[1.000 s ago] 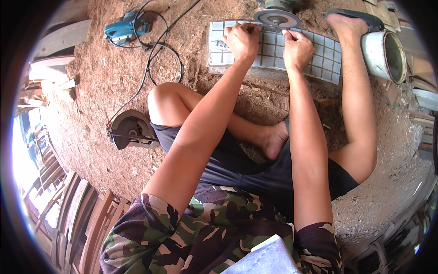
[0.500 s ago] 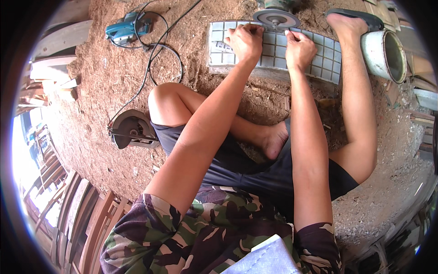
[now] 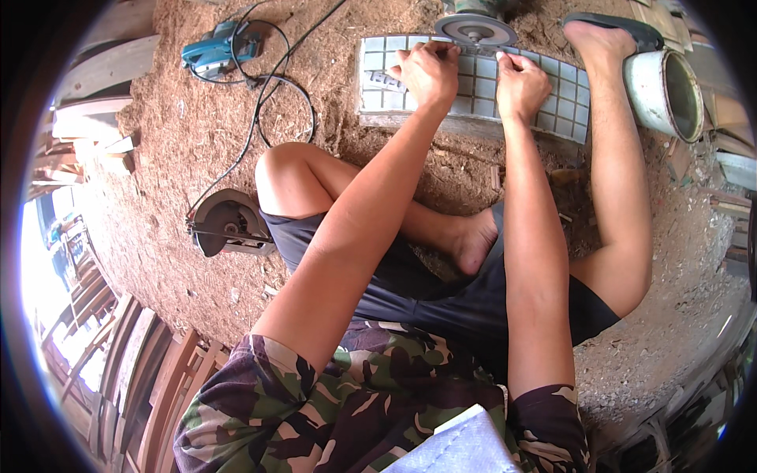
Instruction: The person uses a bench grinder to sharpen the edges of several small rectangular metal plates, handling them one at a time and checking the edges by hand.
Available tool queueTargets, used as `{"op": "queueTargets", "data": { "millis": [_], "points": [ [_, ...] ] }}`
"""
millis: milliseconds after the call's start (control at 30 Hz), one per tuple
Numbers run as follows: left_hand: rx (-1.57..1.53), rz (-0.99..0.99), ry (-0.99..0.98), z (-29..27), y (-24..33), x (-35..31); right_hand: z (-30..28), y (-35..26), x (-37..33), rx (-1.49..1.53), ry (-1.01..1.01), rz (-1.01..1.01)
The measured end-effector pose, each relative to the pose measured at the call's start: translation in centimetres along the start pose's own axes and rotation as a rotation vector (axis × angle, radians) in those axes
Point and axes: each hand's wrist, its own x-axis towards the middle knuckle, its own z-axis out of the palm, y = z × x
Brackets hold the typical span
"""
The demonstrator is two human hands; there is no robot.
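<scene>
Our bare left hand (image 3: 431,76) and bare right hand (image 3: 523,86) slid a little right — maybe bringing a new spot to the round grey disc (image 3: 475,30). Fingers (image 3: 441,50) seemed to pinch a thin, mostly hidden piece (image 3: 479,53) just beside it — over the long white-tiled slab (image 3: 568,93).

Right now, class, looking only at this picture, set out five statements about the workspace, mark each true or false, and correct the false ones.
1. Left hand and right hand are both near the disc. True.
2. The tool at top left is red. False: that tool is blue.
3. The bucket is right of the tiled slab. True.
4. The saw is right of the bucket. False: the saw is well to its left.
5. The shirt is plain white. False: the shirt is camouflage.
</scene>
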Motion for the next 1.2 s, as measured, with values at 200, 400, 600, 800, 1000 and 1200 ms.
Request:
{"op": "queueTargets", "data": {
  "millis": [200,400,600,800,1000,1200],
  "points": [
    [-0.072,0.016,0.004,-0.2,0.8,-0.7,-0.1,0.7,0.3,-0.014,0.017,-0.011],
    [-0.079,0.020,0.028,0.1,0.9,-0.8,-0.4,0.5,0.3,0.006,0.014,0.006],
    [-0.100,0.017,0.024,0.4,1.3,-1.1,-0.5,1.0,0.6,-0.013,0.029,-0.006],
    [-0.117,0.008,0.031,0.6,1.4,-1.2,-0.9,0.6,0.7,0.007,-0.026,0.105],
    [-0.133,-0.012,0.016,0.3,2.2,-1.6,-1.2,1.0,0.9,-0.007,-0.005,0.088],
    [-0.119,-0.001,0.013,0.5,2.3,-1.8,-1.6,0.8,1.0,0.000,-0.017,0.113]
  ]
}}
